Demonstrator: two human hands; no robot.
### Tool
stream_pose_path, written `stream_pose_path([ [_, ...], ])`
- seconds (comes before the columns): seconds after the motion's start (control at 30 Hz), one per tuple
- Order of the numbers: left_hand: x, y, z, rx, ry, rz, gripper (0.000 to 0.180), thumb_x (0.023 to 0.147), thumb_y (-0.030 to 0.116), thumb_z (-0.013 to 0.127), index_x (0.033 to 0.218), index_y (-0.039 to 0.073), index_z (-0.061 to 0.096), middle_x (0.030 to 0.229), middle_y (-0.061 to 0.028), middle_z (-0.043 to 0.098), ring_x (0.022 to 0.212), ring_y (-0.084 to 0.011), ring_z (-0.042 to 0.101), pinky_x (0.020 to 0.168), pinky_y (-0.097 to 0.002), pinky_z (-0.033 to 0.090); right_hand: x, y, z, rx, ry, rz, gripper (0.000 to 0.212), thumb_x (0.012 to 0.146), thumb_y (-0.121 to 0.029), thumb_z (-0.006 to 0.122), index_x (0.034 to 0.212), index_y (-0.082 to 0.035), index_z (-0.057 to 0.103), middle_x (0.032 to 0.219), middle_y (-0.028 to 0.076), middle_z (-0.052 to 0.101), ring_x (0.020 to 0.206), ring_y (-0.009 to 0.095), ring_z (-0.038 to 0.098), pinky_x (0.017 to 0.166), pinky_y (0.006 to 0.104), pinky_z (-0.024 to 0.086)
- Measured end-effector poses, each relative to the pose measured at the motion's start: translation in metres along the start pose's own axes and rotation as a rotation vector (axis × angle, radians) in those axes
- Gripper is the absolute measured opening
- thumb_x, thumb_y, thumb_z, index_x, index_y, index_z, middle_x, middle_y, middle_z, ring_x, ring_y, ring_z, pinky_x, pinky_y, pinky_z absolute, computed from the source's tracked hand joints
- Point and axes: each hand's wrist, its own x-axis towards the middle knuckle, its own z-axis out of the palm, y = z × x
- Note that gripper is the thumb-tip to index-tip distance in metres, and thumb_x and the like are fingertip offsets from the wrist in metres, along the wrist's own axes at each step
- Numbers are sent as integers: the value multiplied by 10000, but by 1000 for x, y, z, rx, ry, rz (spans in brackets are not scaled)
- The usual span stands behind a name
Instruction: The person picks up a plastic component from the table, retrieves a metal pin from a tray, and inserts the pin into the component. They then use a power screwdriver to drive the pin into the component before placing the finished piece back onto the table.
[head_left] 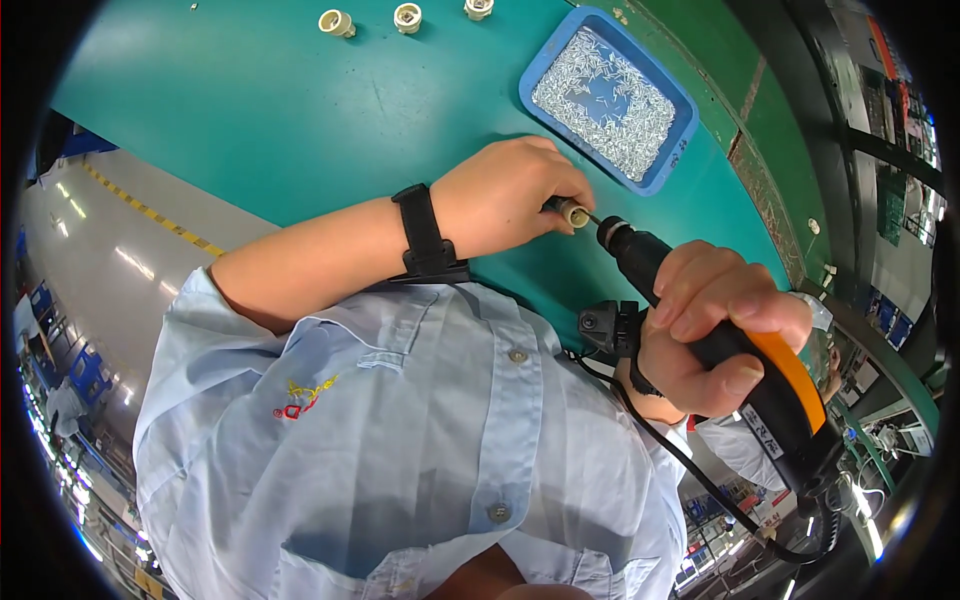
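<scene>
My left hand (515, 195), a black strap on its wrist, is closed around a small cream cylindrical fitting (574, 214), its open end turned toward the right. My right hand (715, 320) grips a black and orange electric screwdriver (765, 390) with a cord at its rear end. The bit of the screwdriver points at the fitting's open end and reaches its rim; whether it sits on a screw inside is too small to tell. Just beyond my hands lies a blue tray (532, 78) holding many small silvery screw-like pieces (640, 130).
Three similar cream fittings, among them one at the left (337, 23) and one in the middle (407, 18), stand along the far side of the green table (250, 90). A small black camera-like device (608, 328) is at my right wrist. The screwdriver's cord (690, 465) loops low at the right.
</scene>
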Motion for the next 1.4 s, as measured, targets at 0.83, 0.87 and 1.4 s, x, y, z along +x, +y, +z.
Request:
stream_pose_path([
  [0.83,-1,0,0,-5,14,19,237,680,55,731,907,84,669,785,-28,635,786,-212,565,696,-335,473,-8,0,-3,31,-78,-89,324,907,-366,524,961,-61,429,611,33,494,472,133,487,421,263,391],
  [0.87,-1,0,0,-4,16,19,237,680,56,732,906,83,669,784,-27,635,786,-212,565,696,-335,473,-7,-1,-3,22,-90,-79,324,907,-366,524,956,-61,429,608,32,494,468,133,486,420,263,392],
  [1.4,-7,4,-3,-9,27,32,218,671,55,724,880,88,672,778,-23,636,779,-224,560,707,-344,469,5,-4,9,-33,-99,46,320,899,-357,547,918,-61,427,562,23,472,437,125,463,418,268,377],
])
